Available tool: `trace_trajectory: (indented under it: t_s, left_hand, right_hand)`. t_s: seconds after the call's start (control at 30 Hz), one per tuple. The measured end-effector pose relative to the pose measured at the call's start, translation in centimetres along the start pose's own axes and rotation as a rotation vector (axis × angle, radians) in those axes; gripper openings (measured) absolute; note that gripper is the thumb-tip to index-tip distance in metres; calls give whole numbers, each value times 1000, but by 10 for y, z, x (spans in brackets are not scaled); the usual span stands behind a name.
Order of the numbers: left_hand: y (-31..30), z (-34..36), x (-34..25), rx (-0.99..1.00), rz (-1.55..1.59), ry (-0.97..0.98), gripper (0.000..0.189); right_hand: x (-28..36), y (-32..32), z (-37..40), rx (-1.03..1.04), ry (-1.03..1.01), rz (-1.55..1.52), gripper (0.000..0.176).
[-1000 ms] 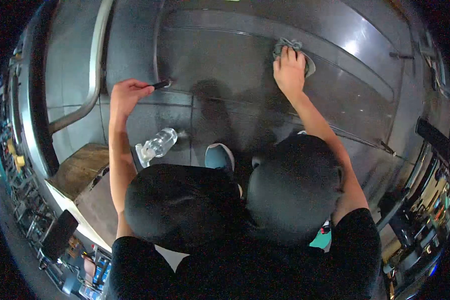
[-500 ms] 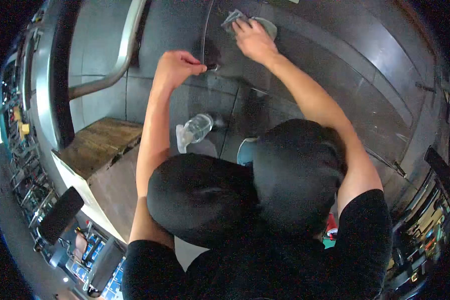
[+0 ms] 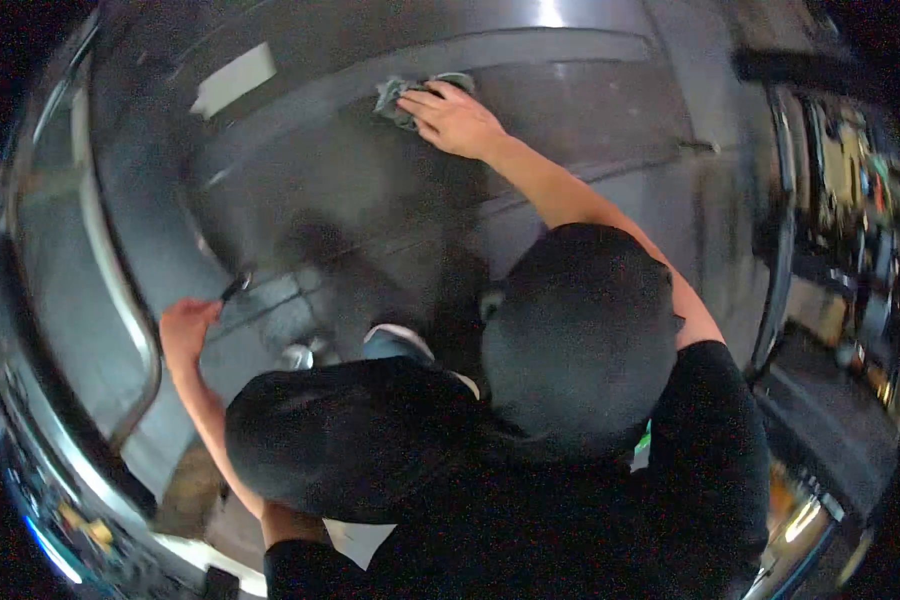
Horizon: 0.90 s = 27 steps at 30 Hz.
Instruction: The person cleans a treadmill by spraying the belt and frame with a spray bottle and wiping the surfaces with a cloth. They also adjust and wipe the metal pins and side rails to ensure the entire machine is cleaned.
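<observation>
**Grey cloth (image 3: 398,93) under right hand (image 3: 455,122), dark tool (image 3: 236,287) in left hand (image 3: 185,328)**

At 12 o'clock, the right hand lies flat on the cloth with its fingers stretched out, pressing it on the dark metal panel (image 3: 350,190). At 9 o'clock, the left hand is closed around the small tool, whose tip points up to the panel. A curved metal rail (image 3: 120,290) runs just beside this hand.

The cloth (image 3: 402,95) under the right hand (image 3: 455,122) is grey-green. The panel (image 3: 350,190) is dark, glossy grey with an off-white label (image 3: 232,80). The tool (image 3: 235,287) in the left hand (image 3: 188,326) is black. The rail (image 3: 120,290) is silver, and the shoe (image 3: 395,343) is blue-grey with a white edge.
</observation>
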State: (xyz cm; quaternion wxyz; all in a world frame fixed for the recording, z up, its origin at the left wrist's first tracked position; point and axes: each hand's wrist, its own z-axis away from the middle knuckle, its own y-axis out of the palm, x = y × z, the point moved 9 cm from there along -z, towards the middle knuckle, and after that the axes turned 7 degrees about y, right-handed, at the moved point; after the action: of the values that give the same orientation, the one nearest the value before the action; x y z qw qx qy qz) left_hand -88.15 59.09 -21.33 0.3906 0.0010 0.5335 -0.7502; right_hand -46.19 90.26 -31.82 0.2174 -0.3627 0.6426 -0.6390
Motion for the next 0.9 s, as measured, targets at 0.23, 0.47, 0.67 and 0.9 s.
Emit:
trace_trajectory:
  t_s: [0.23,0.47,0.67,0.9]
  left_hand:
    - [3,-3,-5,90,-102,-113,24]
    - [3,-13,38,102,-13,-252,15]
    - [-1,2,19,-50,46,-338,14]
    - [-4,-16,48,70,-87,-251,13]
  right_hand:
    - [-147,-41,80,-153,217,-61,45]
    - [-315,-68,157,-295,552,-33,47]
    - [-453,-84,217,-341,744,213,48]
    - [-459,-88,222,-562,779,174,41]
